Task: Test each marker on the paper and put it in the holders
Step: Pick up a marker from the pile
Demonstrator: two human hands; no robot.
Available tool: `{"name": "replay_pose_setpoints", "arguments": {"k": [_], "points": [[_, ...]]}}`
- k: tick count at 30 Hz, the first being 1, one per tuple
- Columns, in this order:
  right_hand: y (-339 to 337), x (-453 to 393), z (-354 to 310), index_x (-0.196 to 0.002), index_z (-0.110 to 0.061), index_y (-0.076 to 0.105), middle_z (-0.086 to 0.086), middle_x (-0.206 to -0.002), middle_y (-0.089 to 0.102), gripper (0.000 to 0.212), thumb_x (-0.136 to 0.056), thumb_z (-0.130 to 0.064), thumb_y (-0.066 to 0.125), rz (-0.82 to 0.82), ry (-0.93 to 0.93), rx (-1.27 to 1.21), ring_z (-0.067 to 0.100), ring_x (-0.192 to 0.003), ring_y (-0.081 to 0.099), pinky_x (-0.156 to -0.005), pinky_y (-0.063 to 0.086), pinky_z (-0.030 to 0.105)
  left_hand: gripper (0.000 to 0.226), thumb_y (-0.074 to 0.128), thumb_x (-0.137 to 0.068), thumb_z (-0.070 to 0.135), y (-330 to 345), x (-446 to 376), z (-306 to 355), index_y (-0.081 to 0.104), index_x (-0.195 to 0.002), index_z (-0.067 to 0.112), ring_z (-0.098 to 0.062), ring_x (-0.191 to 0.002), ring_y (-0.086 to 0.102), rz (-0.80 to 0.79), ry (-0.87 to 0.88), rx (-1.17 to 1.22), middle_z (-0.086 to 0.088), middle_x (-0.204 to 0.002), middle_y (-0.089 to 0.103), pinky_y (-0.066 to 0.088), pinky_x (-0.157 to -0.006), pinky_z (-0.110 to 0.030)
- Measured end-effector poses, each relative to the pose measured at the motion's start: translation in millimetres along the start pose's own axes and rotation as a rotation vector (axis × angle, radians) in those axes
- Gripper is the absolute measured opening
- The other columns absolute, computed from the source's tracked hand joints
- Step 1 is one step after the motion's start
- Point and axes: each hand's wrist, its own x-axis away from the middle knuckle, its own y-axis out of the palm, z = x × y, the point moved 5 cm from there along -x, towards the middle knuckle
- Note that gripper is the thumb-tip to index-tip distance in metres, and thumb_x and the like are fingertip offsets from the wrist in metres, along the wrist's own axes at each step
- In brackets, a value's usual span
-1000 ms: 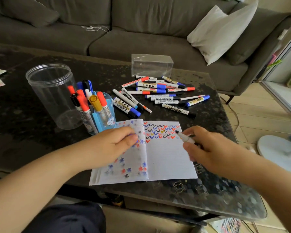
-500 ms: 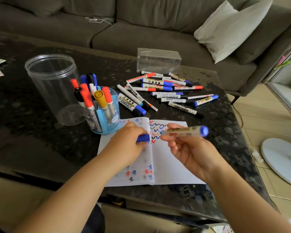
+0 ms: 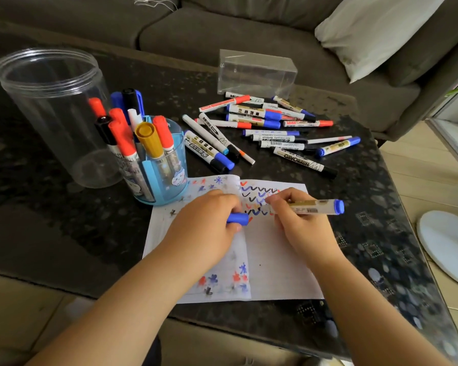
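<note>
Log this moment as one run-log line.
left hand: holds blue cap | right hand: holds marker over paper | phase: recapping

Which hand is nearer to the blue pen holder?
Left. The left hand holds a blue cap just right of the blue pen holder, in front of it. The right hand, with the marker, is farther right.

one head-worn view looks steeply down, close over the table (image 3: 64, 233) (wide-angle).
</note>
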Motion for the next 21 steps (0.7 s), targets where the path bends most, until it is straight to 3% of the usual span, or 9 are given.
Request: {"name": "replay_pose_setpoints", "arguments": {"k": [3, 6, 9, 13, 21], "points": [[0.3, 0.7, 11.2, -0.067, -0.017, 0.048, -0.006, -0.049, 0.043, 0.022, -0.086, -0.017, 0.060, 0.042, -0.010, 0.024, 0.011, -0.048, 0.035, -0.048, 0.028, 0.025, 0.017, 0.059, -0.089, 0.024, 1.8, -1.8, -3.1, 0.058, -0.105, 0.026, -0.011, -0.090, 0.050, -0.013, -0.030, -0.037, 0.007, -0.105, 0.054, 0.045, -0.081, -0.027], [-0.6, 1.5, 15.5, -0.063, -0.021, 0.042, -0.009, -0.046, 0.040, 0.030, -0.085, -0.020, 0.063, 0.060, -0.055, 0.094, 0.011, -0.047, 0.033, -0.049, 0.028, 0.027, 0.018, 0.059, -0.089, 0.024, 3.0, -2.1, -3.7, 0.058, -0.107, 0.026, -0.013, -0.093, 0.053, -0.028, -0.049, -0.058, 0.005, -0.107, 0.055, 0.046, -0.084, -0.029], [1.1, 1.2, 13.4, -0.061, -0.020, 0.042, -0.011, -0.045, 0.039, 0.033, -0.085, -0.019, 0.064, 0.050, -0.093, 0.118, 0.006, -0.045, 0.032, -0.047, 0.028, 0.023, 0.020, 0.059, -0.089, 0.025, 5.5, -1.8, -4.4, 0.058, -0.108, 0.026, -0.015, -0.096, 0.053, -0.049, -0.057, -0.087, 0.005, -0.110, 0.054, 0.046, -0.086, -0.030], [4.2, 0.5, 9.8, -0.067, -0.006, 0.044, -0.011, -0.045, 0.038, 0.030, -0.085, -0.016, 0.065, 0.027, -0.129, 0.110, 0.005, -0.044, 0.032, -0.044, 0.026, 0.015, 0.019, 0.059, -0.089, 0.025, 6.1, -1.0, -5.3, 0.058, -0.108, 0.026, -0.016, -0.098, 0.052, -0.055, -0.068, -0.085, 0.006, -0.111, 0.054, 0.045, -0.087, -0.032], [4.4, -0.1, 7.2, -0.058, -0.015, 0.038, -0.014, -0.048, 0.042, 0.036, -0.083, -0.006, 0.061, 0.002, -0.135, 0.142, 0.003, -0.047, 0.034, -0.046, 0.028, 0.013, 0.020, 0.058, -0.089, 0.024, 6.4, -0.4, -5.7, 0.058, -0.109, 0.027, -0.014, -0.097, 0.053, -0.056, -0.062, -0.082, 0.007, -0.110, 0.054, 0.047, -0.087, -0.032]]}}
